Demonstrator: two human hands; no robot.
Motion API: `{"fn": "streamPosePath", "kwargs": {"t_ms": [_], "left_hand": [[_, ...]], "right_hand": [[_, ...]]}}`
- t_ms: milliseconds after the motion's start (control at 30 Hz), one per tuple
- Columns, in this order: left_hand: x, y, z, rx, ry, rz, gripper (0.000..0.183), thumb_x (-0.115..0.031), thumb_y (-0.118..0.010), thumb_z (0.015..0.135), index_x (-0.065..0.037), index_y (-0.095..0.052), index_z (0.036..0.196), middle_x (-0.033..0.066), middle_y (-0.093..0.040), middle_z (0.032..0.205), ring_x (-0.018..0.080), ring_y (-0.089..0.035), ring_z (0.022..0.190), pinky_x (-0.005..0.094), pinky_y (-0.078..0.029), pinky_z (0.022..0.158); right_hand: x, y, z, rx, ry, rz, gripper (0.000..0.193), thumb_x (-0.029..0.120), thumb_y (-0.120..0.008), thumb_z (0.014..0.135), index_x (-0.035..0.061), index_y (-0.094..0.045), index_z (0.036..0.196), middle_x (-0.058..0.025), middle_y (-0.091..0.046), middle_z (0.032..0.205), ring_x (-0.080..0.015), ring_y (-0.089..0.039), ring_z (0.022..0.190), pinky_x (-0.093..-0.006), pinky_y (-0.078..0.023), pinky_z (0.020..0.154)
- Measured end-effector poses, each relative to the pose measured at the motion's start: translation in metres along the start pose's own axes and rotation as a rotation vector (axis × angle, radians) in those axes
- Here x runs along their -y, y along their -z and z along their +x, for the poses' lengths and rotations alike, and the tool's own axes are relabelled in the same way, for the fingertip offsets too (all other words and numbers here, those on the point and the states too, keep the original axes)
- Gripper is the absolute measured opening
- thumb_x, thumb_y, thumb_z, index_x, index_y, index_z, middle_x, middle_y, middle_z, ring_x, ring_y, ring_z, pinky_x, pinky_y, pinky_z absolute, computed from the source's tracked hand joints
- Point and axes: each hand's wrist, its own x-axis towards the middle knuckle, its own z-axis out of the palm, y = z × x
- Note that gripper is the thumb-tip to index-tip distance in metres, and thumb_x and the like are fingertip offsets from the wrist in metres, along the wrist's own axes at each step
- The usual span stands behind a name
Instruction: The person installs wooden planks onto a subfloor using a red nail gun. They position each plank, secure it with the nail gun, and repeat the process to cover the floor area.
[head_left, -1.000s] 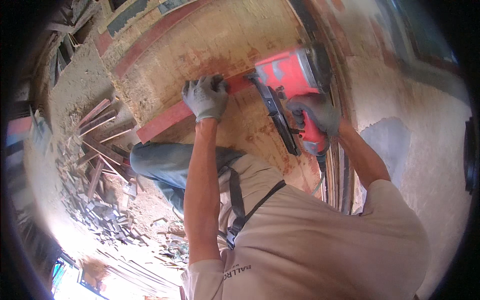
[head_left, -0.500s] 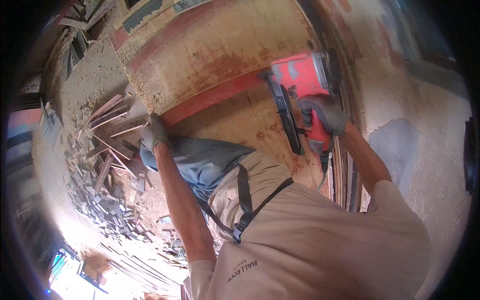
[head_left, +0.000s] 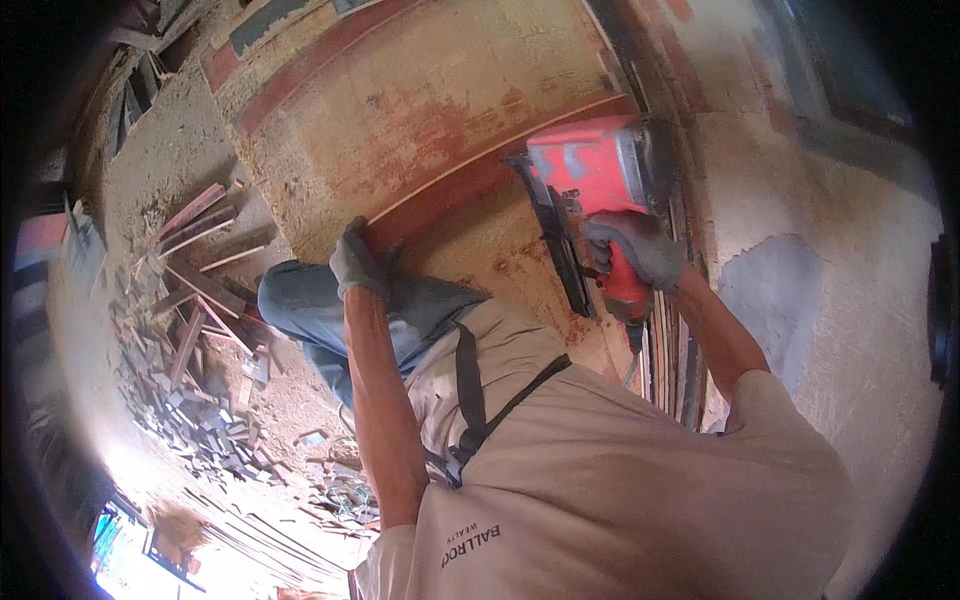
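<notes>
My right hand, gloved in grey, is wrapped round the handle of a red nail gun with a black magazine. The gun's nose end is beside a red-brown wooden strip, towards its right part; I cannot tell whether they touch. My left hand, also gloved, is closed on the strip's left end, just above my bent knee. Beneath the strip lies a wide, worn wooden panel with reddish stains. Another red-brown strip runs across the panel farther away.
Loose wood strips and a heap of small offcuts litter the sawdust-covered floor at left. Long thin strips lie along the right side, by a wall. My jeans-clad leg is folded beside the panel.
My left hand and the strip have shifted right over the panel, bringing its left end inward from the panel's edge. The nail gun stays in my right hand. The view has shifted slightly.
</notes>
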Motion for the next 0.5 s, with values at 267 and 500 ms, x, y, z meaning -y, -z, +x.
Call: {"fn": "streamPosePath", "kwargs": {"t_ms": [267, 500], "left_hand": [[-0.024, -0.002, -0.001, -0.002, 0.380, -0.614, 0.036, -0.020, -0.061, 0.089, -0.003, -0.060, 0.121, 0.0148, -0.051, 0.125, 0.0329, -0.054, 0.110, 0.0489, -0.059, 0.072], [-0.049, 0.000, -0.002, -0.094, 0.665, -0.944, 0.044, -0.022, -0.069, 0.085, -0.006, -0.058, 0.124, 0.0150, -0.053, 0.122, 0.0333, -0.054, 0.107, 0.0468, -0.059, 0.078]], "right_hand": [[-0.030, -0.013, 0.030, 0.028, 0.088, -0.242, 0.029, 0.023, -0.047, 0.098, 0.0054, -0.055, 0.076, 0.0008, -0.050, 0.071, -0.0088, -0.047, 0.066, -0.0252, -0.040, 0.065], [-0.013, -0.019, 0.019, -0.040, 0.129, -0.317, 0.031, 0.027, -0.048, 0.098, 0.0059, -0.055, 0.077, 0.0002, -0.051, 0.070, -0.0097, -0.047, 0.064, -0.0264, -0.040, 0.065]]}}
